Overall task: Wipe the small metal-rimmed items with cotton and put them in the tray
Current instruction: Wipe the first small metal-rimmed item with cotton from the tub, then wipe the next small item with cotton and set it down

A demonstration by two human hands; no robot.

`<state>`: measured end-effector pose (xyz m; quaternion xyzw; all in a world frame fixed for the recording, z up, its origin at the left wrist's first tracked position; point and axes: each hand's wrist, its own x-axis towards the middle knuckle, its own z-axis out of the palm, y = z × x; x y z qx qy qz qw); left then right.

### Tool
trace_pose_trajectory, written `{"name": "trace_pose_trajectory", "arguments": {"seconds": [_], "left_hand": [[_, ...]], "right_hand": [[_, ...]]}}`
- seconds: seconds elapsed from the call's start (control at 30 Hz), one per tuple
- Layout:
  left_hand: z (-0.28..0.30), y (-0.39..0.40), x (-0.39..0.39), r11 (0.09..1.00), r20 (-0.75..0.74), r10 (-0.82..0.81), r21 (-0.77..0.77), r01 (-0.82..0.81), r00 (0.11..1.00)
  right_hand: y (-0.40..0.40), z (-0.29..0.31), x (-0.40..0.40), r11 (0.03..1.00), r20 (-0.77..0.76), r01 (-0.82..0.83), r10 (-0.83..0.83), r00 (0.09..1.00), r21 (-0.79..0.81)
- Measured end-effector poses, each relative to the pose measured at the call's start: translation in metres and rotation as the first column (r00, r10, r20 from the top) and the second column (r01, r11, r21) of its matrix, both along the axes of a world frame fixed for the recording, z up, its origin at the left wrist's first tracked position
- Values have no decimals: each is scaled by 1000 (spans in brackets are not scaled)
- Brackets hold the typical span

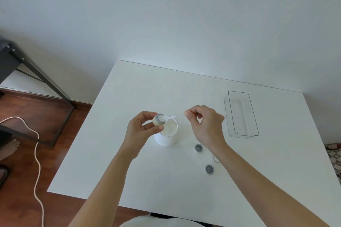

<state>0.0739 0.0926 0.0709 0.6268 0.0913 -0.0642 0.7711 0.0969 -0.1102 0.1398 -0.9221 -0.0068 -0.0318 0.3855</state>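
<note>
My left hand (140,131) pinches a small cream item with a metal rim (158,119) above the white table (114,162). A white cotton swab (168,117) sticks out from the item's rim towards the right. My right hand (204,123) hovers just right of the swab's free end, thumb and forefinger pinched together with nothing visible between them. An open white jar of cotton (167,135) stands under and behind the held item. Two more metal-rimmed items (198,148) (209,169) lie on the table near my right forearm. The clear plastic tray (255,125) sits at the right, with nothing visible inside.
A faint round clear object (215,158) peeks out beside my right forearm. Left of the table stand a black metal frame (42,77) and a white cable (36,153) on the wooden floor, with a bare foot (10,148) nearby. The wall lies close behind.
</note>
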Motion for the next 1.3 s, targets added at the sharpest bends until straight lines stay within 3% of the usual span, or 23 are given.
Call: {"name": "trace_pose_trajectory", "arguments": {"seconds": [0.27,0.43,0.57,0.83,0.97,1.13,1.3], "left_hand": [[-1,-4,0,997,-10,45,62,-44,999],[-3,-3,-2,997,-33,45,65,-43,998],[-2,-2,-5,998,-50,52,31,-51,997],[0,-2,-4,999,-64,33,6,-32,997],[5,-4,-5,1000,-61,25,15,-24,998],[4,-25,-14,992,-86,-104,65,109,991],[-10,-63,-35,917,-145,-353,140,373,924]], "right_hand": [[6,-3,-6,999,-53,24,-22,998,39],[2,-3,-4,925,-196,149,-84,977,349],[0,-3,-4,889,-136,161,-113,984,429],[1,-6,-8,895,-3,79,-86,996,440],[-6,-6,-5,861,-38,124,-121,992,493],[-30,-9,-5,811,-101,213,-189,977,545],[-64,-16,-19,768,-180,326,-272,945,551]]}}
